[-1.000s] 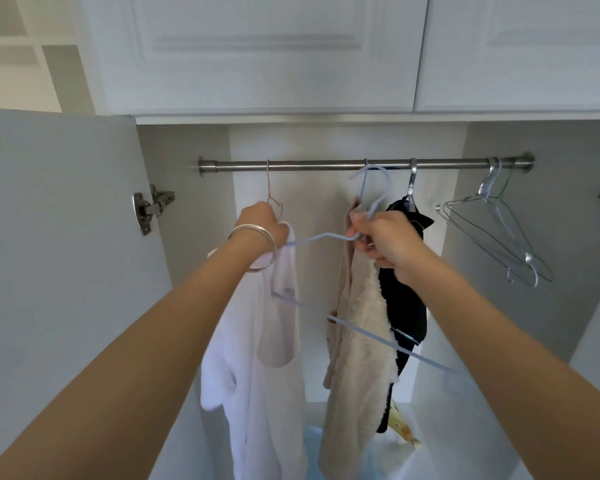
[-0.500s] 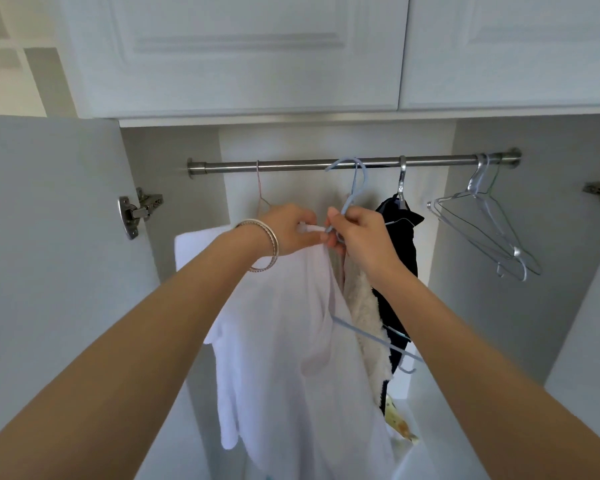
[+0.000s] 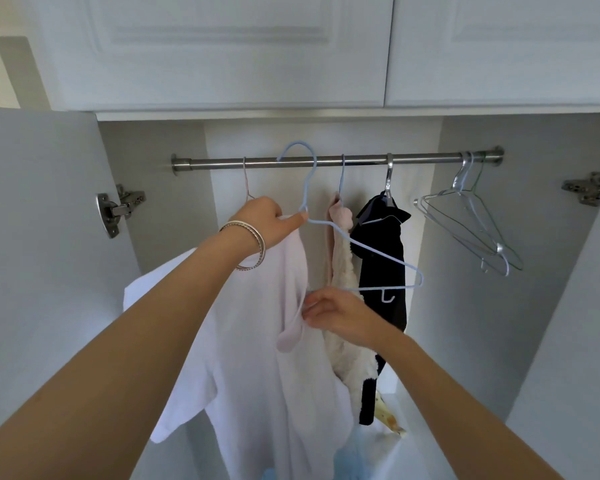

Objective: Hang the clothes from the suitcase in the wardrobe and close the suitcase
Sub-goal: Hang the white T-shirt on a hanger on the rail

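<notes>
My left hand [image 3: 269,220] grips the neck of a light blue hanger [image 3: 378,252] together with the top of a white garment [image 3: 257,358]. The hanger's hook is raised at the steel rail [image 3: 361,160] of the open wardrobe. The garment hangs down from my left hand. Lower down, my right hand [image 3: 340,311] pinches the garment's collar edge just under the hanger's bare right arm. The suitcase is out of view.
On the rail hang a cream fluffy garment [image 3: 343,271], a black garment [image 3: 383,258] and a thin pink hanger hook [image 3: 246,178]. A bunch of bare metal hangers [image 3: 471,220] sits at the rail's right end. Wardrobe doors stand open on both sides.
My left hand took over the blue hanger's neck and lifted its hook to the rail. My right hand let go of the neck and dropped to the garment's collar.
</notes>
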